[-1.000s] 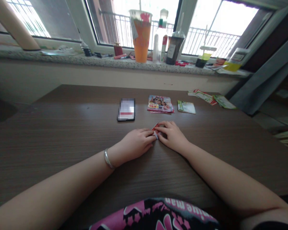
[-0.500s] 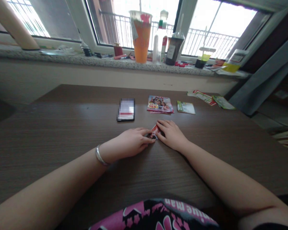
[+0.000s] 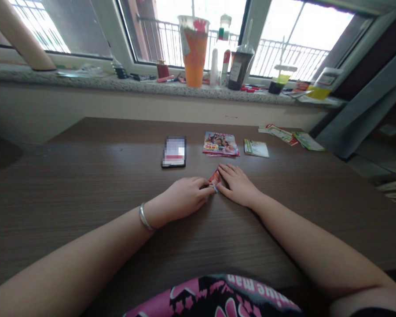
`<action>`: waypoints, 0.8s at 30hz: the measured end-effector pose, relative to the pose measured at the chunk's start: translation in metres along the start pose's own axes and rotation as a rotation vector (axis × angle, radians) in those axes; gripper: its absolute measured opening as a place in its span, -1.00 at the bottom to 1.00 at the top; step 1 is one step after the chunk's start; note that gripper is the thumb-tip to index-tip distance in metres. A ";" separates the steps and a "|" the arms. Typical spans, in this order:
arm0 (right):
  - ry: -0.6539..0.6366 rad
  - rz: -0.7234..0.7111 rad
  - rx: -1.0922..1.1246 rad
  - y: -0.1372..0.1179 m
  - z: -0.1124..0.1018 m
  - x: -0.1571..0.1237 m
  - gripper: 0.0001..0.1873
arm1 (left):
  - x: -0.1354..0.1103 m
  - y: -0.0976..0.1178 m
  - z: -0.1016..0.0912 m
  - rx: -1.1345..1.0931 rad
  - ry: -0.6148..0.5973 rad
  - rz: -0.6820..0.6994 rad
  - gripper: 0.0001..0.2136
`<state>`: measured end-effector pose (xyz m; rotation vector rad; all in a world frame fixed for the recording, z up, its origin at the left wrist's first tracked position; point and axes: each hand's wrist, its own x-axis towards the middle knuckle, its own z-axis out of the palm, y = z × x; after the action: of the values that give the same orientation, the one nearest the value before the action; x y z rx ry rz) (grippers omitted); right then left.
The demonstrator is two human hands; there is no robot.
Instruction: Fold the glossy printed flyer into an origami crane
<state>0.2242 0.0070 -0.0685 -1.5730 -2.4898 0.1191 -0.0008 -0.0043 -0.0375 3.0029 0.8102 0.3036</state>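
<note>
A small piece of printed red paper (image 3: 215, 178) lies on the table between my two hands, partly hidden by fingers. My left hand (image 3: 188, 197), a silver bangle on its wrist, pinches the near left edge of this paper between thumb and fingers. From the other side, my right hand (image 3: 238, 185) lies flat on the table with its fingers stretched out. The right thumb and fingertips touch the paper's right edge. Just beyond the hands are a phone (image 3: 174, 152), a stack of colourful leaflets (image 3: 221, 143) and a small pile of green-and-white papers (image 3: 256, 148).
More paper strips (image 3: 284, 134) lie at the table's far right. On the windowsill (image 3: 145, 86) behind stand a tall cup of orange drink (image 3: 194, 53), a dark drink cup (image 3: 240, 66) and several small bottles and pens. A grey curtain (image 3: 359, 105) hangs at the right.
The left hand has shifted slightly right, its fingertips still at the paper. My right hand's fingers have slid a little outward, and more of the red print shows.
</note>
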 end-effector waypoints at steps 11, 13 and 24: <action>0.082 -0.001 0.107 0.007 0.003 0.000 -0.42 | 0.002 -0.001 0.009 0.013 -0.069 -0.056 -0.54; 0.091 -0.007 0.102 0.006 0.002 0.000 -0.46 | 0.003 -0.003 0.011 0.000 -0.074 -0.061 -0.54; 0.077 -0.024 0.066 0.004 -0.002 -0.001 -0.45 | 0.004 -0.006 0.014 -0.030 0.045 -0.109 -0.55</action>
<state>0.2280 0.0080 -0.0673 -1.4922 -2.4204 0.1333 0.0023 0.0031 -0.0513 2.9206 0.9601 0.3787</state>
